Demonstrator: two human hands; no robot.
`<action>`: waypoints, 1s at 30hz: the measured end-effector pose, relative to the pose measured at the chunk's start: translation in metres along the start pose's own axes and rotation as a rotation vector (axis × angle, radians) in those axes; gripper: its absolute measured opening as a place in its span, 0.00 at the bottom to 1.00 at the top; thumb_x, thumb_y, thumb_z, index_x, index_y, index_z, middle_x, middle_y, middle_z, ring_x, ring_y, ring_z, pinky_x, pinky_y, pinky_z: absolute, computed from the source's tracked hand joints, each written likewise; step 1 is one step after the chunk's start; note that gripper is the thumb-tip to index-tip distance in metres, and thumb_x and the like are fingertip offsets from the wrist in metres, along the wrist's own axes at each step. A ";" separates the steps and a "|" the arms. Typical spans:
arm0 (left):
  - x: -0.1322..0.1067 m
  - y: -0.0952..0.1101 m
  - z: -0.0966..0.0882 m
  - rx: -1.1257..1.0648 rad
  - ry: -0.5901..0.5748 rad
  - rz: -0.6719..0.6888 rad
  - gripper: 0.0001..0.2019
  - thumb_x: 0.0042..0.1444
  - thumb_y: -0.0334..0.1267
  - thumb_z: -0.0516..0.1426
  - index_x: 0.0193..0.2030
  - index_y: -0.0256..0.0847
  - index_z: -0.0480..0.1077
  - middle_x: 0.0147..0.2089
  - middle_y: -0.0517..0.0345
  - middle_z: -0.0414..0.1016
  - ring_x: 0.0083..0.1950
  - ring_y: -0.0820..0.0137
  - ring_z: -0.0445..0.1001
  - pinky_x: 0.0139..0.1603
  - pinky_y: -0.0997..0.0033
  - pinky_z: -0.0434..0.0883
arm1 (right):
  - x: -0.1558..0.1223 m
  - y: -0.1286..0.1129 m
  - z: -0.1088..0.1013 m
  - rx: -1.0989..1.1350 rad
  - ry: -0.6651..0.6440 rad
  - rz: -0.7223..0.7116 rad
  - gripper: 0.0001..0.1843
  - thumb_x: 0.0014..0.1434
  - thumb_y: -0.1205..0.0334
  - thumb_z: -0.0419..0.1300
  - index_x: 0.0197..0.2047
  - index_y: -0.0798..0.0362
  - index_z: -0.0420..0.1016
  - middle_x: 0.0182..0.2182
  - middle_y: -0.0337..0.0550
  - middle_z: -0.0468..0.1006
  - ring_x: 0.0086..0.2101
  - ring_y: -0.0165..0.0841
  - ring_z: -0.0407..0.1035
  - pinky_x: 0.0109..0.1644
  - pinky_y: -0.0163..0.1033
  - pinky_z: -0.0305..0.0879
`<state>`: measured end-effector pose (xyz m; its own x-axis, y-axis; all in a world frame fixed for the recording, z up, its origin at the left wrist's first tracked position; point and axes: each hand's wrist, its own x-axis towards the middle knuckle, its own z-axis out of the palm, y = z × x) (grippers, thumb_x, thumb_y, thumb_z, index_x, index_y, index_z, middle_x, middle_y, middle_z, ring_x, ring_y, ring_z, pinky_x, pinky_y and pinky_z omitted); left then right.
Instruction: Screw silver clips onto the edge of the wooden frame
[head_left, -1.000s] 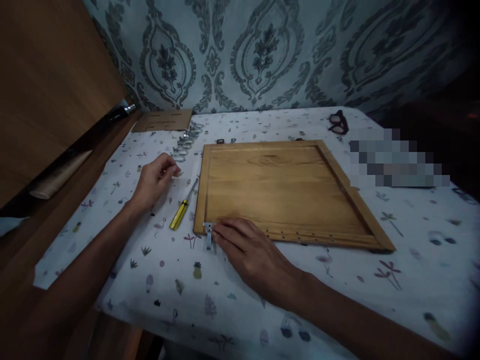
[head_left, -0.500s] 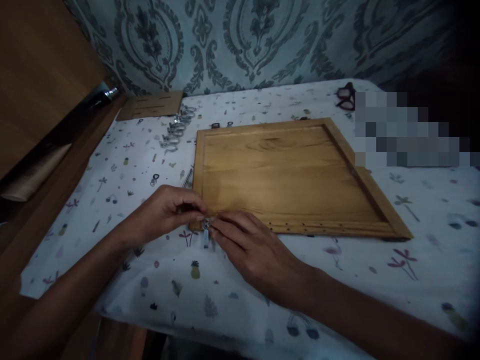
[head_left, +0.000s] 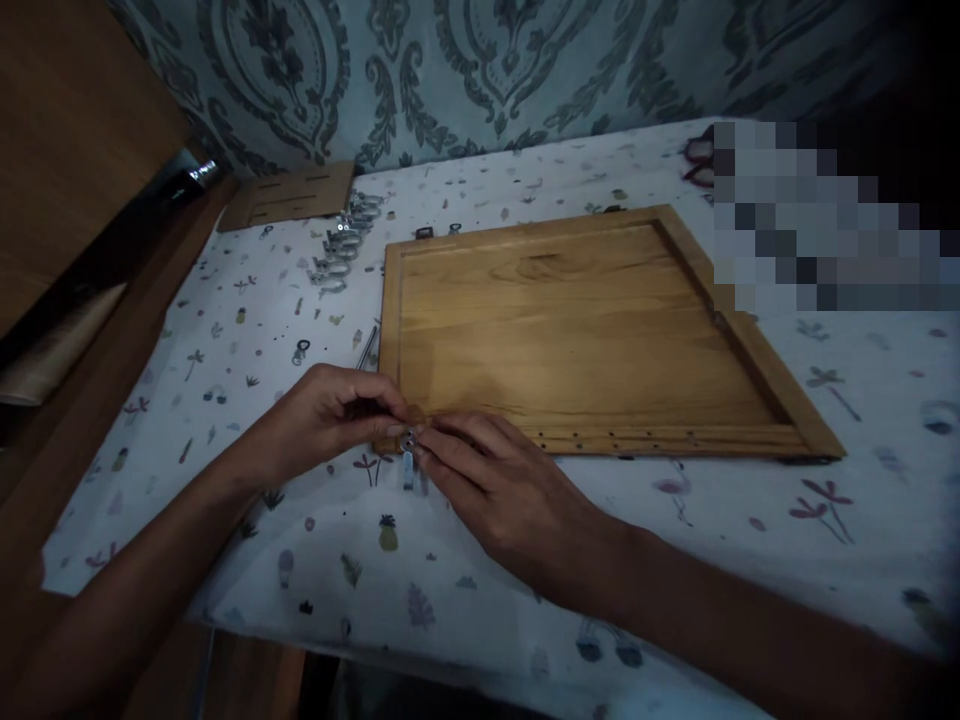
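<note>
A framed wooden panel (head_left: 555, 310) lies flat on the cloth, with a row of small dark holes along its near edge. At its near left corner sits a small metal fitting (head_left: 408, 470), round at the top with a flat tab pointing toward me. My left hand (head_left: 341, 420) pinches at the fitting's upper end from the left, thumb against fingertips. From the right, my right hand (head_left: 499, 490) holds its bent fingers closed on the same fitting. The fingertips hide part of it, and I cannot tell whether it is fixed to the panel.
Several similar metal fittings (head_left: 341, 245) form a row beyond the panel's left side, near a slotted brown cardboard piece (head_left: 289, 195). A thin metal rod-like tool (head_left: 367, 347) lies against the panel's left edge. Dark red handles (head_left: 699, 160) show at the far right, beside a blurred-out patch.
The camera view has shifted slightly, moving the panel and the table in the picture. Both hands stay closed at the metal fitting, with only slight finger movement.
</note>
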<state>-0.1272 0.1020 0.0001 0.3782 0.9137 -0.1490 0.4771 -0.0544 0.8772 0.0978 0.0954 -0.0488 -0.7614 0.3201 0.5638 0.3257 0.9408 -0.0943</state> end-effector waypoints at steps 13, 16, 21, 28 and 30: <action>0.003 -0.003 0.008 0.153 0.047 0.111 0.06 0.58 0.39 0.61 0.34 0.39 0.76 0.35 0.58 0.71 0.36 0.75 0.72 0.35 0.78 0.70 | 0.000 0.001 0.000 0.024 -0.009 0.003 0.12 0.63 0.75 0.56 0.48 0.67 0.76 0.46 0.56 0.79 0.48 0.43 0.68 0.51 0.48 0.72; 0.005 -0.004 0.009 0.122 0.069 0.130 0.05 0.57 0.39 0.62 0.33 0.40 0.76 0.35 0.58 0.71 0.36 0.74 0.72 0.35 0.77 0.70 | 0.000 0.002 0.000 0.032 -0.012 0.004 0.12 0.64 0.75 0.55 0.47 0.67 0.77 0.46 0.57 0.79 0.48 0.43 0.69 0.51 0.49 0.72; 0.005 -0.003 0.010 -0.048 0.110 0.082 0.04 0.56 0.37 0.64 0.33 0.40 0.77 0.33 0.59 0.73 0.34 0.75 0.72 0.35 0.78 0.70 | 0.001 0.002 -0.001 0.021 0.004 0.013 0.12 0.65 0.74 0.54 0.46 0.65 0.78 0.46 0.55 0.80 0.47 0.41 0.70 0.52 0.47 0.72; 0.005 -0.004 0.012 -0.045 0.113 0.050 0.08 0.55 0.41 0.65 0.31 0.39 0.77 0.32 0.58 0.71 0.33 0.75 0.71 0.33 0.77 0.69 | 0.001 0.002 -0.003 0.034 -0.020 0.009 0.12 0.65 0.74 0.53 0.47 0.66 0.77 0.45 0.57 0.79 0.47 0.42 0.69 0.51 0.48 0.71; 0.005 -0.003 0.012 -0.037 0.107 0.049 0.09 0.55 0.42 0.64 0.31 0.39 0.77 0.32 0.57 0.72 0.33 0.74 0.71 0.34 0.76 0.70 | 0.001 0.002 -0.003 0.037 -0.023 0.005 0.13 0.64 0.74 0.54 0.48 0.67 0.77 0.45 0.57 0.79 0.48 0.42 0.69 0.52 0.48 0.70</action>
<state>-0.1172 0.1023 -0.0089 0.3125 0.9482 -0.0573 0.4296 -0.0873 0.8988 0.0993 0.0974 -0.0458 -0.7726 0.3265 0.5445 0.3088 0.9426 -0.1271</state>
